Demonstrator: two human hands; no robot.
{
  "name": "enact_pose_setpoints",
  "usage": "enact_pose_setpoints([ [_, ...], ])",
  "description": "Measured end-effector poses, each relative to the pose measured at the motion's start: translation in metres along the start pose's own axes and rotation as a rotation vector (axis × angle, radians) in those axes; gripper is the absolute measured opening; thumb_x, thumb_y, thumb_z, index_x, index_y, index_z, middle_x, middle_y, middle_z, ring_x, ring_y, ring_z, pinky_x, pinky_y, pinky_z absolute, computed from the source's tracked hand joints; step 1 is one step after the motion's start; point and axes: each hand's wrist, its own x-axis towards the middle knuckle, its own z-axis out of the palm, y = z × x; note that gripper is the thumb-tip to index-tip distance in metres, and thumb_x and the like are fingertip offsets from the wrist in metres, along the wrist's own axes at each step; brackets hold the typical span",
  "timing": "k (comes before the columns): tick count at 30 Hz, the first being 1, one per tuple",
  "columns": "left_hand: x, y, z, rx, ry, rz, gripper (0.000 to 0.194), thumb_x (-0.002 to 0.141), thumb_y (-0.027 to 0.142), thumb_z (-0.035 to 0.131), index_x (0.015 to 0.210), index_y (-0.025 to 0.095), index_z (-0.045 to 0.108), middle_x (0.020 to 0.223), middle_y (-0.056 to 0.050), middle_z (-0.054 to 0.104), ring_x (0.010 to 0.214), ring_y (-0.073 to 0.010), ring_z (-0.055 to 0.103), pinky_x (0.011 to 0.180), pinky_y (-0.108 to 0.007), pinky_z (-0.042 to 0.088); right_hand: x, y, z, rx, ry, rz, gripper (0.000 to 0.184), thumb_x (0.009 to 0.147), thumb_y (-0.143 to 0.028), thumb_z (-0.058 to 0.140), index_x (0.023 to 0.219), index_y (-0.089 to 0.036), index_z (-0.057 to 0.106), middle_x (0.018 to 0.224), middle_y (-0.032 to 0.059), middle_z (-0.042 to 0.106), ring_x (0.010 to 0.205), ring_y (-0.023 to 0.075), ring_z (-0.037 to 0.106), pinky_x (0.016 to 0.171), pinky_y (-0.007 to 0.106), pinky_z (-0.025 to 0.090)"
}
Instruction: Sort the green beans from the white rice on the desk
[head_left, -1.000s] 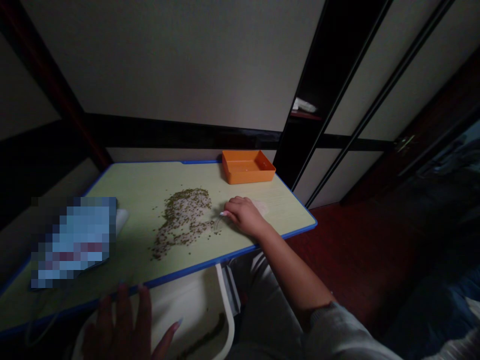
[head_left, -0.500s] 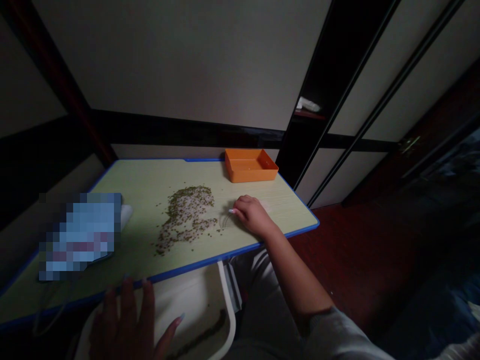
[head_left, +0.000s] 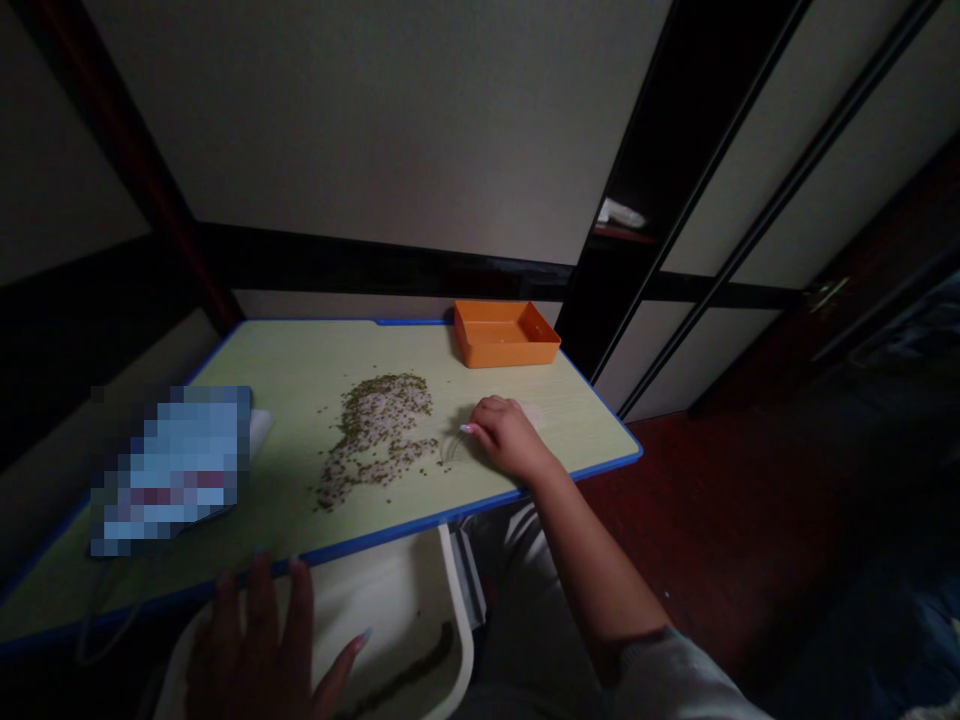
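Note:
My right hand [head_left: 504, 438] rests low over the pale tabletop [head_left: 307, 350], fingers curled closed with the thumb pressed in. Thin dark curved lines [head_left: 452, 447] show just left of its fingertips, but I cannot make out what they belong to. Left of them lies a spread of small greenish-brown grains [head_left: 379, 425] mixed with pale pinkish pieces. My left hand [head_left: 259, 640] is open with fingers spread, at the table's near edge and over a white tub [head_left: 459, 600]. A dark strip of material lies inside the tub.
An orange open box [head_left: 510, 353] stands at the table's far right edge. At the left lies a blurred-out blue item [head_left: 176, 470] with a cord loop below it. Cabinet panels [head_left: 405, 120] rise behind the table, and dark red floor lies to the right.
The whole view has shifted slightly, so everything sits a little further right. Both hands keep nearly the same pose, and the grains look unchanged.

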Motion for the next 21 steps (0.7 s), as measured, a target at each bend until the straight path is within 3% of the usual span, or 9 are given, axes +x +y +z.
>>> enact_pose_setpoints([
  [5, -0.008, -0.002, 0.005, 0.075, -0.025, 0.021, 0.082, 0.094, 0.052, 0.035, 0.159, 0.008, 0.011, 0.171, -0.028, 0.007, 0.160, -0.0463, 0.006, 0.114, -0.075, 0.037, -0.003, -0.001, 0.003, 0.005, 0.034, 0.030, 0.018, 0.100, -0.022, 0.060, 0.085, -0.017, 0.067, 0.092, 0.0079, 0.069, 0.090, 0.0210, 0.059, 0.080, 0.032, 0.035],
  [9, -0.015, -0.002, 0.006, 0.173, -0.081, 0.014, 0.089, 0.091, 0.059, 0.040, 0.159, 0.008, 0.013, 0.170, -0.029, 0.013, 0.160, -0.0457, 0.009, 0.105, -0.066, 0.048, -0.005, 0.003, 0.009, -0.003, 0.075, 0.034, 0.021, 0.100, -0.020, 0.056, 0.081, -0.017, 0.066, 0.088, 0.0085, 0.068, 0.087, 0.0220, 0.058, 0.078, 0.033, 0.035],
  [16, -0.010, 0.004, -0.002, 0.228, -0.089, 0.004, 0.091, 0.087, 0.052, 0.050, 0.158, 0.008, 0.016, 0.171, -0.027, 0.016, 0.161, -0.0426, 0.008, 0.111, -0.058, 0.040, -0.005, 0.010, 0.016, -0.019, 0.121, -0.021, 0.026, 0.100, -0.021, 0.052, 0.078, -0.019, 0.064, 0.082, 0.0074, 0.064, 0.080, 0.0217, 0.056, 0.075, 0.032, 0.036],
  [21, -0.005, 0.006, -0.004, 0.216, -0.047, 0.002, 0.087, 0.088, 0.049, 0.047, 0.158, 0.007, 0.017, 0.171, -0.027, 0.015, 0.161, -0.0423, 0.007, 0.112, -0.057, 0.037, -0.005, 0.012, 0.016, 0.006, 0.130, -0.013, 0.029, 0.101, -0.023, 0.048, 0.076, -0.019, 0.061, 0.079, 0.0072, 0.062, 0.078, 0.0217, 0.055, 0.073, 0.032, 0.037],
])
